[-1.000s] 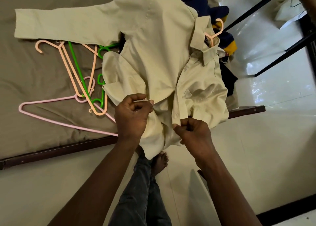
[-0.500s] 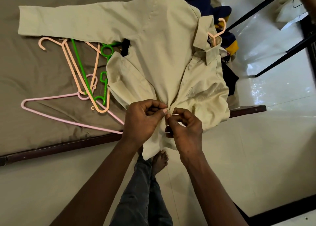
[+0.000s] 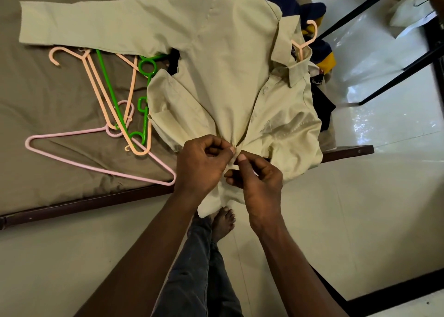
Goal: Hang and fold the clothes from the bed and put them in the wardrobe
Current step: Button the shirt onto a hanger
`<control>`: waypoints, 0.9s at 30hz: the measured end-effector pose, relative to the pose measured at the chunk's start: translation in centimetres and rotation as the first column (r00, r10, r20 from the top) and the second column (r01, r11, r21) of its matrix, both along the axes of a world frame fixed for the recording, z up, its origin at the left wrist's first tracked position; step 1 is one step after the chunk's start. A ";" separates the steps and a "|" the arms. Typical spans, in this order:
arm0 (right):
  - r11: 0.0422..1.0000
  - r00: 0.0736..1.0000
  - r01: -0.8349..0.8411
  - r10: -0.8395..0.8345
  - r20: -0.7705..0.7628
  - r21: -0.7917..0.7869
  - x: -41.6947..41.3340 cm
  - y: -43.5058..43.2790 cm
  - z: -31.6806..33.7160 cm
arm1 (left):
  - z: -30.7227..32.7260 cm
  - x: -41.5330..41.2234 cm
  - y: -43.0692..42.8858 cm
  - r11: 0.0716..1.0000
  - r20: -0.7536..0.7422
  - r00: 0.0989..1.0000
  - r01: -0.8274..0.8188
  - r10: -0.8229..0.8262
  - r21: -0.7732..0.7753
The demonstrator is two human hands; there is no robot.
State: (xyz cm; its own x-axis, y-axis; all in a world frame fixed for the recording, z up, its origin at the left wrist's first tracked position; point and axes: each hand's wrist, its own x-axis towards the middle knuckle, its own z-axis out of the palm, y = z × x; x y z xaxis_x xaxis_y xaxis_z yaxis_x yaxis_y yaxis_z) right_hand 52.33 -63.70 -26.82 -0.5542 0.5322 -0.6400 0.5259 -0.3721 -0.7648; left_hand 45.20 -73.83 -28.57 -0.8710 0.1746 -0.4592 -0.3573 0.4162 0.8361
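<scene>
Buttoning the cream shirt (image 3: pixel 223 76) on the bed (image 3: pixel 48 95).
My left hand (image 3: pixel 201 165) and right hand (image 3: pixel 258 182) pinch its front edges together, fingertips nearly touching.

Left hand (image 3: pixel 200 164) and right hand (image 3: pixel 258 182) pinch the cream shirt's (image 3: pixel 223 76) front placket on the bed (image 3: pixel 48 105).

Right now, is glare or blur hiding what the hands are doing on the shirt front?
Head view: no; glare sits only on the glossy floor, clear of the shirt; the left hand and right hand pinching its front are sharp and evenly lit; the bed frame bows slightly from the wide lens.
</scene>
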 end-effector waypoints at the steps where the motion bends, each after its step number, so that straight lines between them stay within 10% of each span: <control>1: 0.999 1.000 0.026 -0.026 -0.015 -0.046 0.1 0.0 0.0 | 0.0 -0.2 -0.1 1.000 0.018 1.000 0.019 -0.019 0.000; 21: 0.980 1.000 -0.020 0.015 -0.027 -0.198 -1.4 1.8 -1.9 | -1.4 -0.7 -0.3 0.975 0.308 0.951 -0.047 -0.024 0.219; 27: 0.980 0.997 -0.060 0.066 0.029 -0.191 -1.5 2.5 -2.2 | -1.9 -0.8 -0.9 0.972 0.035 0.977 0.204 -0.209 0.119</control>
